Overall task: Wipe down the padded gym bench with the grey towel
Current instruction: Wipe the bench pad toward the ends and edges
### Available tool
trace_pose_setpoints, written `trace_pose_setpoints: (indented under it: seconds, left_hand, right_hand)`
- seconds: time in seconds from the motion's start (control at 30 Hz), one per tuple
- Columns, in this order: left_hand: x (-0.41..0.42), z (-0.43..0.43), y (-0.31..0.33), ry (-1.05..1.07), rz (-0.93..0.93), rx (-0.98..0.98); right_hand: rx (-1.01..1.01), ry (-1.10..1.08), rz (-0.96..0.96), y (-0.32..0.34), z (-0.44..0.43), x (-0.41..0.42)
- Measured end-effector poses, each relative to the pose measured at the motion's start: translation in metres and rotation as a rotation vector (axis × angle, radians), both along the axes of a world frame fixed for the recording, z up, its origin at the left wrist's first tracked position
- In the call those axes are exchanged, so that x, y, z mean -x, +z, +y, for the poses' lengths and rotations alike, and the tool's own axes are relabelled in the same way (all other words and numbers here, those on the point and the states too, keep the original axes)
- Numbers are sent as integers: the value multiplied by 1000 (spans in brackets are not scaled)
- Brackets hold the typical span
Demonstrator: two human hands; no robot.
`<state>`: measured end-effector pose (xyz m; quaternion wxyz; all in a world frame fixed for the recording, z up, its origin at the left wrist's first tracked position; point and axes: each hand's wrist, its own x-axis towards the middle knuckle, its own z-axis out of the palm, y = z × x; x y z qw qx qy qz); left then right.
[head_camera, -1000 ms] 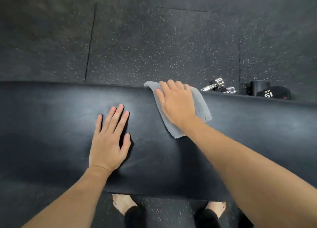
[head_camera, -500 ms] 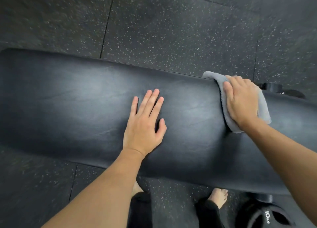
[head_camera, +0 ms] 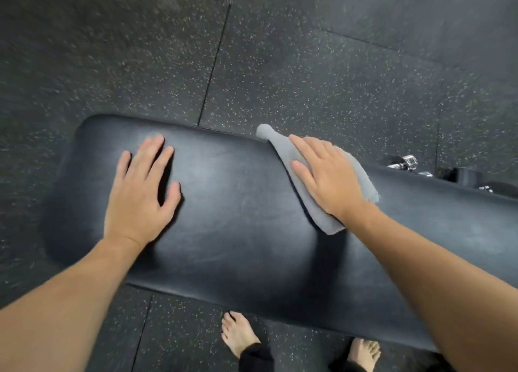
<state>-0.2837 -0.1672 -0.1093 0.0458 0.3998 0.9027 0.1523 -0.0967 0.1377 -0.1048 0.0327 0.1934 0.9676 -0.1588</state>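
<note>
The black padded bench runs across the view, its rounded left end in sight. My left hand lies flat on the pad near that end, fingers spread, holding nothing. My right hand presses palm-down on the grey towel, which lies folded on the pad by the far edge. One corner of the towel pokes past the far edge; most of the cloth is hidden under the hand.
Dark speckled rubber floor tiles surround the bench. Chrome dumbbell handles and a black weight lie on the floor beyond the bench at right. My bare feet stand on the near side.
The view has swung toward the bench's left end, which now shows. The towel under my right hand has slid left along the far edge. My left hand has moved left too.
</note>
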Motion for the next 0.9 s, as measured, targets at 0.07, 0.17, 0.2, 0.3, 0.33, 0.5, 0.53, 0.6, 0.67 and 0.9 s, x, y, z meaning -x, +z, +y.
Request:
trace_pose_setpoints:
  seconds: [0.07, 0.17, 0.2, 0.3, 0.33, 0.5, 0.53, 0.6, 0.67, 0.9]
  left_hand:
    - [0, 3, -2, 7, 6, -18]
    - [0, 1, -5, 12, 1, -36]
    - [1, 1, -5, 12, 0, -35]
    - [0, 1, -3, 14, -2, -23]
    - [0, 2, -2, 15, 0, -19]
    - [2, 2, -1, 7, 1, 14]
    - [2, 3, -1, 2, 1, 23]
    - [3, 2, -1, -1, 3, 41]
    - [3, 1, -2, -5, 5, 51]
    - [4, -1, -4, -13, -27, 3]
  right_hand:
    - [39, 62, 6, 3, 15, -11]
    - [-11, 26, 82, -1, 14, -11]
    - [-28, 12, 99, -3, 11, -8]
    - [-37, -48, 79, 0, -2, 1]
    - [-38, -79, 63, 1, -8, 10]
    - [-94, -111, 34, -7, -86, 104]
    - [-101, -100, 44, -11, -105, 127]
    - [-121, -96, 40, -14, -138, 165]
    - [-125, -73, 37, -13, -150, 181]
    - [-74, -142, 34, -2, -72, 85]
